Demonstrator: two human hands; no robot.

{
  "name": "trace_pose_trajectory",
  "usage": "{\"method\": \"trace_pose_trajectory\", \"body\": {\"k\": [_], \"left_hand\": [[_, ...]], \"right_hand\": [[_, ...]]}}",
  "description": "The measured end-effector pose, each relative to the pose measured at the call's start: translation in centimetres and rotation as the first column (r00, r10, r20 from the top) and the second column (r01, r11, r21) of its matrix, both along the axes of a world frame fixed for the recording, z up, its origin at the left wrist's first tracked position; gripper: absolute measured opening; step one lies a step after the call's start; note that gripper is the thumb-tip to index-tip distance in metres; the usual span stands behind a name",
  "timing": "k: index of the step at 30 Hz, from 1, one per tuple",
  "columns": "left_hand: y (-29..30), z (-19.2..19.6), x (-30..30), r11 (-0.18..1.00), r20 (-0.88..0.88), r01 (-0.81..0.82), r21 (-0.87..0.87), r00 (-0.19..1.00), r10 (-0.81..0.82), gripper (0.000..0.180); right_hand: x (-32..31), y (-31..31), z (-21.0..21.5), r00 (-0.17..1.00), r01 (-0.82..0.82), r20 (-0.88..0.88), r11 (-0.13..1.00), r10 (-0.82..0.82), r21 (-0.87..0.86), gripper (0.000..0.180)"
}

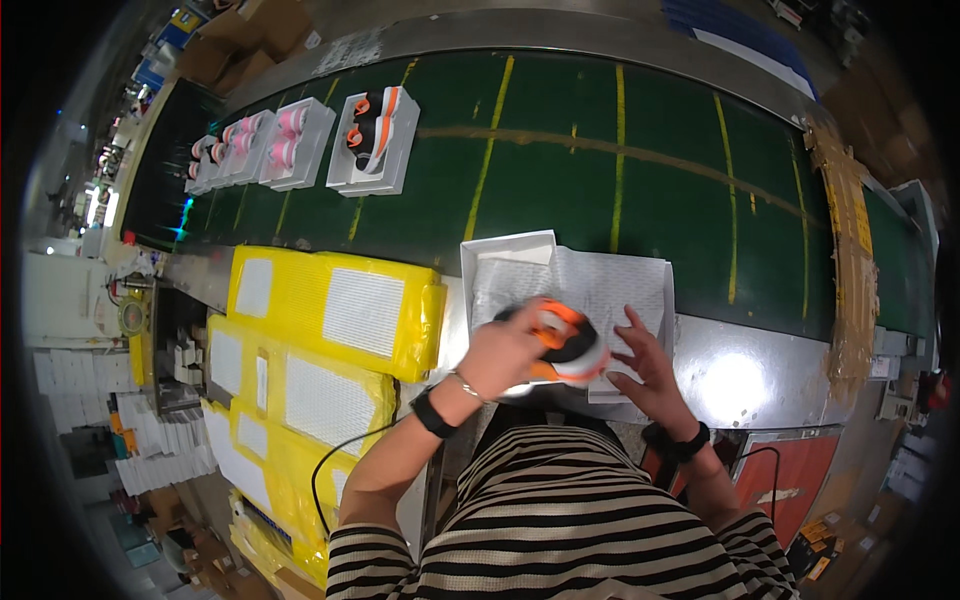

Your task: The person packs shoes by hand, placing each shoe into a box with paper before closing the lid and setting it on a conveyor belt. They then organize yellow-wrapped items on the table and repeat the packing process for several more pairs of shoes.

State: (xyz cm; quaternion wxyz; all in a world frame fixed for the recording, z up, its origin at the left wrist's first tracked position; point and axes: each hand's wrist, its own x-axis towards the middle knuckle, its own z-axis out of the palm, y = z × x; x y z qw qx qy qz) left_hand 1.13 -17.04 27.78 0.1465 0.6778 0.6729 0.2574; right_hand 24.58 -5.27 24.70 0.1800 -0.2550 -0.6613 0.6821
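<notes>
A black and orange shoe (572, 352) with a pale sole is in my left hand (503, 352), whose fingers grip it near its opening; it looks smeared by motion. My right hand (645, 368) is just to the right of the shoe, fingers spread and holding nothing. Beneath both hands sits an open white shoebox (508, 243), lined with thin printed wrapping paper (612, 285). The shoe hides part of the box's near side, so I cannot tell what else lies there.
Beyond the box runs a green conveyor belt (560, 180) with yellow stripes. On its left stand open boxes with a black-orange pair of shoes (372, 130) and pink pairs (285, 140). Yellow-wrapped packages (310, 300) are stacked at my left. A metal ledge (785, 375) extends rightward.
</notes>
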Motion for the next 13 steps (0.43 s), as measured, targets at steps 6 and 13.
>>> {"method": "trace_pose_trajectory", "body": {"k": [6,13], "left_hand": [[1.1,-8.5,-5.6,0.744,0.571,-0.443,-0.5,0.478,0.668,0.031],[5.9,-21.9,-4.5,0.626,0.45,-0.528,-0.574,0.435,0.78,0.025]], "right_hand": [[1.3,-3.1,-8.9,0.952,0.075,0.226,0.562,0.205,-0.824,0.043],[0.3,-5.3,-17.1,0.956,0.293,0.289,0.087,-0.053,-0.952,0.044]]}}
